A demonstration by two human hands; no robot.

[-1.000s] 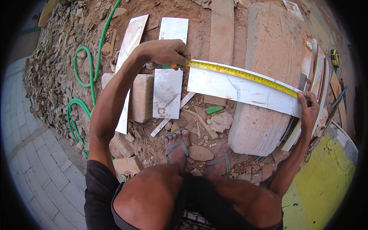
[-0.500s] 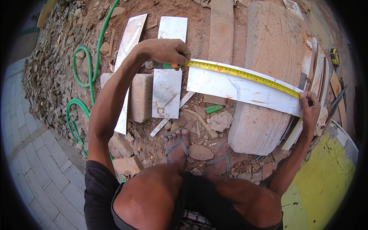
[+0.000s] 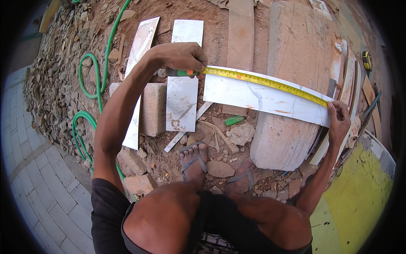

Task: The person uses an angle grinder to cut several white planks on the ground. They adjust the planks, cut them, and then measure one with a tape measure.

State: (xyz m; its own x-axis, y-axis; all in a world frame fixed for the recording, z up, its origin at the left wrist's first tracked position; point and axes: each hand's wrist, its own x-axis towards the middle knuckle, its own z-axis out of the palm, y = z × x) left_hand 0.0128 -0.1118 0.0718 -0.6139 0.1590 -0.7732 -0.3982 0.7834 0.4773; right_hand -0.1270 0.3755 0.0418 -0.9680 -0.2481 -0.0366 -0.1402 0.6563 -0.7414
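A yellow tape measure [image 3: 262, 81] is stretched along the far long edge of a white, grey-veined tile strip [image 3: 237, 92]. My left hand [image 3: 186, 57] is closed at the strip's left end, gripping the tape's green and orange case, partly hidden under the fingers. At the right end my right hand [image 3: 339, 117] pinches the tape's end against the strip's corner. The strip's right part lies across a big squared stone block [image 3: 281, 139]. Left of it, another white tile strip [image 3: 182, 103] leans by a smaller stone block [image 3: 154, 108], beside a third, narrower tile piece [image 3: 134, 131].
A green hose [image 3: 100, 91] loops on the left beside a heap of rubble [image 3: 55, 93]. A green piece [image 3: 234, 120] lies among stones near my feet. Thin strips [image 3: 350, 80] and a second, yellow-black tape measure [image 3: 366, 60] are at the right. A brown plank [image 3: 240, 38] lies beyond.
The whole scene has shifted slightly left in view. Both hands keep the tape stretched along the tile strip as before.
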